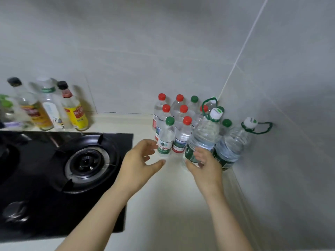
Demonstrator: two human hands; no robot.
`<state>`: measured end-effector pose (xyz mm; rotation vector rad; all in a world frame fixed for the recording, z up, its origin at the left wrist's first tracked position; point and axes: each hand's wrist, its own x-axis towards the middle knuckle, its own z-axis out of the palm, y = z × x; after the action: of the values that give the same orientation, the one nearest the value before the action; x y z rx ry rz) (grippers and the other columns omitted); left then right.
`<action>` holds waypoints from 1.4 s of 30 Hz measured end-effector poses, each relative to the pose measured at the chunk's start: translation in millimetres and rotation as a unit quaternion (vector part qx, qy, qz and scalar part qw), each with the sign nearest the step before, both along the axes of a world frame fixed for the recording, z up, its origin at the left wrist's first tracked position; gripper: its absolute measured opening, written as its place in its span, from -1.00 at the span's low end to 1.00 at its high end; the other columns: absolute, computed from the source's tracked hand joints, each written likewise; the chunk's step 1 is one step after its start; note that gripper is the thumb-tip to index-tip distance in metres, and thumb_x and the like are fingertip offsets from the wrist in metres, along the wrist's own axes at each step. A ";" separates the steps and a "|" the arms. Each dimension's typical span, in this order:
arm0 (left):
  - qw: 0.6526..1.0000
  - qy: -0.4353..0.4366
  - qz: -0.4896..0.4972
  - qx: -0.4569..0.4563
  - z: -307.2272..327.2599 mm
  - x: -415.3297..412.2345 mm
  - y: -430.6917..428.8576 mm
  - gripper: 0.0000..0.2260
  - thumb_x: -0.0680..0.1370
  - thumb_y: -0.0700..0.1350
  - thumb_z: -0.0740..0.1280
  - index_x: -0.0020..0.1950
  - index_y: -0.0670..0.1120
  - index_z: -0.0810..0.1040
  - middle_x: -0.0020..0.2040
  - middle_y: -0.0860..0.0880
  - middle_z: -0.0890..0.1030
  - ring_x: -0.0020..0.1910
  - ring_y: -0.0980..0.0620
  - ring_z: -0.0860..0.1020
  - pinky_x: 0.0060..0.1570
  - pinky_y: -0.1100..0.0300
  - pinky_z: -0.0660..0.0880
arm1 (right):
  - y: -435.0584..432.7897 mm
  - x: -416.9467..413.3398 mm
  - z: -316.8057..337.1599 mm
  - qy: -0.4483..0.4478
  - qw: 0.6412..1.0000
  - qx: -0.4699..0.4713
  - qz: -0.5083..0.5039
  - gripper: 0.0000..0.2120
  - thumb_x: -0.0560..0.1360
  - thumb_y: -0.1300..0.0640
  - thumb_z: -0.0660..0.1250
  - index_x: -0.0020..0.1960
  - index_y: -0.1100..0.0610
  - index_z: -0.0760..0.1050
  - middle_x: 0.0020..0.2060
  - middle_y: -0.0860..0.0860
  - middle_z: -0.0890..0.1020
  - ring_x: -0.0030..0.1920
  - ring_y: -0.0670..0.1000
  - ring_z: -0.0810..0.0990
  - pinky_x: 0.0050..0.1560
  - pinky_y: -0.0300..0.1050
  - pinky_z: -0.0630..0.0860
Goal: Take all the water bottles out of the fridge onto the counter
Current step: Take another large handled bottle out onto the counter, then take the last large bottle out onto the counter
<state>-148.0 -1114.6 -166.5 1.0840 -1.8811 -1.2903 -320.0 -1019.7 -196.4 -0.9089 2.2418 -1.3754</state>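
The cream desk (163, 205) runs into a corner of grey tiled wall. A black gas hob (59, 178) is set into its left part. Behind the hob, against the wall, stands a row of condiment bottles (49, 109). In the corner stands a tight cluster of small water bottles (178, 122) with red and green caps, all upright. Just beside them, nearer the right wall, stand two large water bottles (230, 145) with white caps and green carry loops.
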 end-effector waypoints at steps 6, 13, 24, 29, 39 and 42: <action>0.994 0.016 0.098 -0.040 33.2 44.7 2.4 -0.62 0.39 -0.16 0.52 0.16 0.02 0.53 0.06 0.19 0.62 0.05 0.28 0.57 0.11 0.29 0.50 | -38.3 30.5 68.9 0.059 0.987 -0.055 0.142 -0.59 0.39 0.15 0.52 0.20 -0.01 0.53 0.02 -0.21 0.60 0.09 -0.16 0.57 0.15 -0.22 0.50; 0.966 0.012 0.242 -0.091 73.2 90.1 25.6 -0.64 0.42 -0.13 0.50 0.17 0.07 0.54 0.04 0.22 0.64 0.08 0.31 0.56 0.16 0.29 0.49 | -81.6 72.5 114.8 0.066 0.942 -0.112 0.310 -0.59 0.39 0.18 0.51 0.21 0.03 0.54 0.08 -0.14 0.62 0.12 -0.19 0.57 0.17 -0.26 0.51; 0.850 -0.034 0.517 -0.093 82.1 203.7 138.5 -0.67 0.42 -0.09 0.51 0.14 0.09 0.55 0.03 0.21 0.63 0.06 0.30 0.58 0.12 0.28 0.53 | -75.3 224.0 125.6 0.037 0.802 -0.127 0.583 -0.57 0.40 0.14 0.50 0.24 -0.04 0.52 0.10 -0.17 0.62 0.15 -0.22 0.55 0.21 -0.19 0.52; 0.785 -0.045 0.610 -0.096 86.9 262.6 208.6 -0.65 0.40 -0.09 0.52 0.13 0.10 0.54 0.04 0.22 0.62 0.05 0.32 0.57 0.04 0.42 0.51 | -36.9 309.5 135.7 0.035 0.723 -0.140 0.676 -0.58 0.42 0.13 0.48 0.25 -0.06 0.52 0.10 -0.20 0.60 0.16 -0.26 0.53 0.22 -0.24 0.49; 0.629 -0.086 0.765 -0.110 101.9 360.1 375.4 -0.66 0.40 -0.11 0.52 0.09 0.15 0.52 0.00 0.20 0.64 0.03 0.24 0.60 0.06 0.34 0.53 | 96.2 474.9 157.8 0.033 0.558 -0.183 0.809 -0.56 0.44 0.11 0.48 0.29 0.00 0.49 0.15 -0.13 0.60 0.18 -0.19 0.52 0.21 -0.30 0.48; 0.581 -0.096 0.801 -0.110 104.1 373.9 421.6 -0.66 0.40 -0.09 0.52 0.14 0.07 0.55 0.01 0.20 0.64 0.04 0.28 0.59 0.05 0.40 0.52 | 133.7 511.0 156.1 0.034 0.506 -0.194 0.840 -0.56 0.44 0.08 0.47 0.29 -0.02 0.49 0.14 -0.15 0.59 0.17 -0.21 0.52 0.21 -0.25 0.50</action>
<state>225.9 -693.0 -62.4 1.9459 -0.3966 0.1835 191.0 -885.9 -40.3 -2.2161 0.1088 -0.6026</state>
